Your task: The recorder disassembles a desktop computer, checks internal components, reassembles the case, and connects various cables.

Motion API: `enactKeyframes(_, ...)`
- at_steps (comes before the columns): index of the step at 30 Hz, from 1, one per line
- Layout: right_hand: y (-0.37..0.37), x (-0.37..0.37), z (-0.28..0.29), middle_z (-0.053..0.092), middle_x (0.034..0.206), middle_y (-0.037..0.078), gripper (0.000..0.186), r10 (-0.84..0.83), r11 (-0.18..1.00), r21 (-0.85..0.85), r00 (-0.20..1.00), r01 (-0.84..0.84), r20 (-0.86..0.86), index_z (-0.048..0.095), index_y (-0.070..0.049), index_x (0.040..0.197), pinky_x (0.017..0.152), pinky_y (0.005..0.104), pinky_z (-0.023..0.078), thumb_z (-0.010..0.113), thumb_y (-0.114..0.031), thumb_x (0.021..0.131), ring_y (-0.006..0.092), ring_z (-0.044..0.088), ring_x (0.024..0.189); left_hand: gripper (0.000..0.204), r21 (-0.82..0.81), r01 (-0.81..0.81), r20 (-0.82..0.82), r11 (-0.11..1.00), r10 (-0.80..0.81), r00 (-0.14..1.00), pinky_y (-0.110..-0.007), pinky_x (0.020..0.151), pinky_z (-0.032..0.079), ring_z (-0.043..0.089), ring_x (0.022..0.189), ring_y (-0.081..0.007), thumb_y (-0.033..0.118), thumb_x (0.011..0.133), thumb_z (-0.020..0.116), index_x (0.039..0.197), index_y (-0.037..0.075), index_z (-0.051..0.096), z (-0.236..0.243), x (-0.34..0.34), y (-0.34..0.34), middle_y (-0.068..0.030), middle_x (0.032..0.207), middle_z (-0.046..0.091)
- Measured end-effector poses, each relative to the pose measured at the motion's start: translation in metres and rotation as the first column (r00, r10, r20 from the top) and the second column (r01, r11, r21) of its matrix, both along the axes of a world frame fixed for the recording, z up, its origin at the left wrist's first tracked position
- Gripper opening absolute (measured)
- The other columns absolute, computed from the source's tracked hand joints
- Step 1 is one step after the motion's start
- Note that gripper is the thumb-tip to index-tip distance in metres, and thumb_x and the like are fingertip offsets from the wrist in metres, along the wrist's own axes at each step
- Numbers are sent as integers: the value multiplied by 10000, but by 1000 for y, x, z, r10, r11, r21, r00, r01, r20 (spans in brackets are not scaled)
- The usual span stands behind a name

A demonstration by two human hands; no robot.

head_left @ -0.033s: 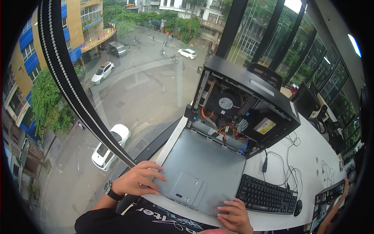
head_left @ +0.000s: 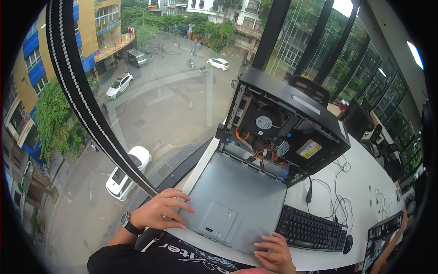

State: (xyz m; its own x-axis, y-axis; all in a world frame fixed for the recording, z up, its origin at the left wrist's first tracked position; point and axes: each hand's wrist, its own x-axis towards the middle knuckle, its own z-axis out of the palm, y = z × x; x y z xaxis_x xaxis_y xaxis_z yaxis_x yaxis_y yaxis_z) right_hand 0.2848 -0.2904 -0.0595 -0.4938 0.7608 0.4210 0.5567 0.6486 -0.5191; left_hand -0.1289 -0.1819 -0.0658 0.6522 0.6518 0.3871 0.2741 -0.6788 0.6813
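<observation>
A grey metal computer side panel (head_left: 237,185) lies flat on the table, its far edge up against the open desktop computer case (head_left: 285,93). Inside the upright black case show a fan (head_left: 264,122), orange and red cables (head_left: 261,157) and a drive with a yellow-and-white label (head_left: 309,149). My left hand (head_left: 160,211) rests at the panel's near left edge, fingers spread apart over the metal. At the near right corner, my right hand (head_left: 275,254) touches the panel with slightly bent, parted fingers. Neither hand has anything lifted.
A black keyboard (head_left: 311,229) and mouse (head_left: 348,244) sit right of the panel, with loose black cables (head_left: 337,201) behind them. Another person's arm (head_left: 391,246) reaches to a dark device (head_left: 382,235) at far right. A large window (head_left: 169,105) borders the table's left.
</observation>
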Motion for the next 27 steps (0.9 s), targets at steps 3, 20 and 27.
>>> enactKeyframes(3,0,2,8,744,1154,122,158,12,1000,-12,1000,-12,18,791,-57,912,1094,563,428,845,-50,764,352,631,1222,117,37,30,32,999,-31,999,-460,1086,423,564,1265,-290,179,747,894,810,117,817,4,-1,3,-5,1191,734)
enactKeyframes(20,25,11,60,761,1111,46,124,145,983,-127,982,-130,118,818,-128,865,1112,526,409,850,-110,747,299,638,1196,96,168,102,78,980,-117,990,-460,1055,415,563,1257,-281,191,806,847,804,117,786,50,4,13,-12,1224,705)
enactKeyframes(27,45,21,91,787,980,11,170,102,990,-112,990,-91,97,828,-150,799,1066,502,444,879,-118,640,264,681,1099,117,248,128,53,960,-146,988,-474,1053,435,604,1214,-285,194,788,878,807,112,798,86,9,34,-59,1212,719)
